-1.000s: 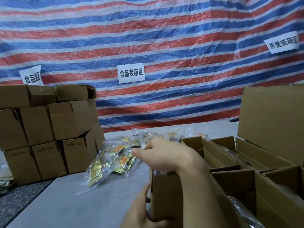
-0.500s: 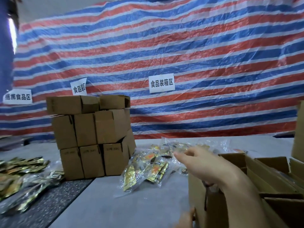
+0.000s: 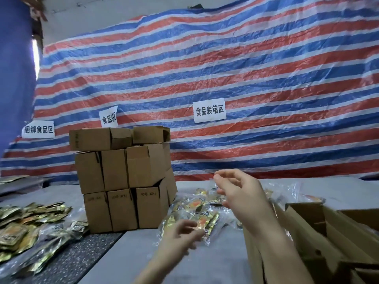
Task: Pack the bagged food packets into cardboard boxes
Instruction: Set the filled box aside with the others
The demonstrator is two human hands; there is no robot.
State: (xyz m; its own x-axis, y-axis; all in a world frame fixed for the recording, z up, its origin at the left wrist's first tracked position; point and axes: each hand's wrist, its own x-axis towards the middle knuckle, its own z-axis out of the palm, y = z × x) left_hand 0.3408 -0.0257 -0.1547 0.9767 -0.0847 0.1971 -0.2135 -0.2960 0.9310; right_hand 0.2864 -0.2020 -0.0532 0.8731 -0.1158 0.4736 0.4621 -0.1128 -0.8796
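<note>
Clear plastic bags of gold and orange food packets [image 3: 196, 212] lie in a heap on the grey table [image 3: 215, 263], between a box stack and the open boxes. My right hand [image 3: 240, 193] hovers over the heap, its thumb and forefinger pinching the top edge of a clear bag. Lower down, my left hand [image 3: 180, 236] reaches to the near end of the heap with loosely bent fingers, touching the plastic and holding nothing. Open cardboard boxes [image 3: 307, 228] stand at the right, beside my right forearm; their insides are mostly hidden.
A stack of closed cardboard boxes [image 3: 123, 181] stands left of the heap. Loose gold packets [image 3: 24, 232] cover a dark speckled mat [image 3: 82, 259] at the far left. A striped tarpaulin [image 3: 246, 78] with paper signs hangs behind the table.
The view has swung left and up. My right hand rose from the open box to the bag heap and pinched a bag edge. My left hand left the box and reached forward to the bags.
</note>
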